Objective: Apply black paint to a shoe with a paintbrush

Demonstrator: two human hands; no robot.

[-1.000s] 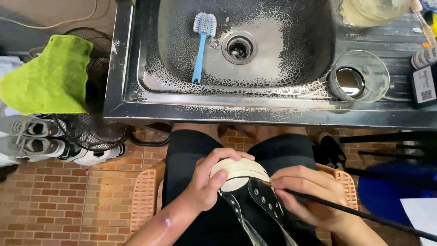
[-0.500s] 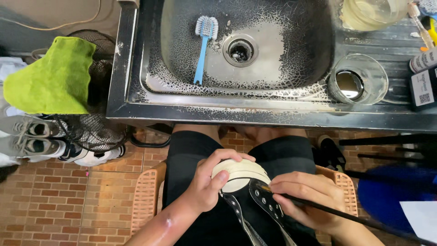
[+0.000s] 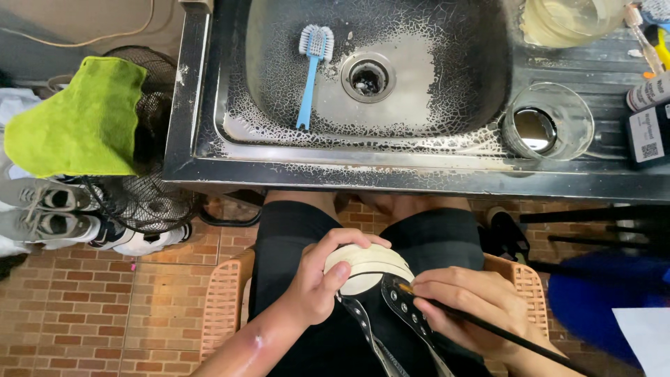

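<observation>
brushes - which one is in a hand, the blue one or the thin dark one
The thin dark brush, pinched in the right hand, tip at the black shoe held by the left hand. The blue brush lies untouched in the sink.

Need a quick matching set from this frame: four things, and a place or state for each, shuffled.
Things:
1. blue brush
2. green cloth
3. empty glass
4. black shoe

Places or states:
A. draped over a fan
B. held on the lap by the left hand
C. lying in the sink
D. standing on the counter right of the basin

Pairs: 1-C, 2-A, 3-D, 4-B
</observation>
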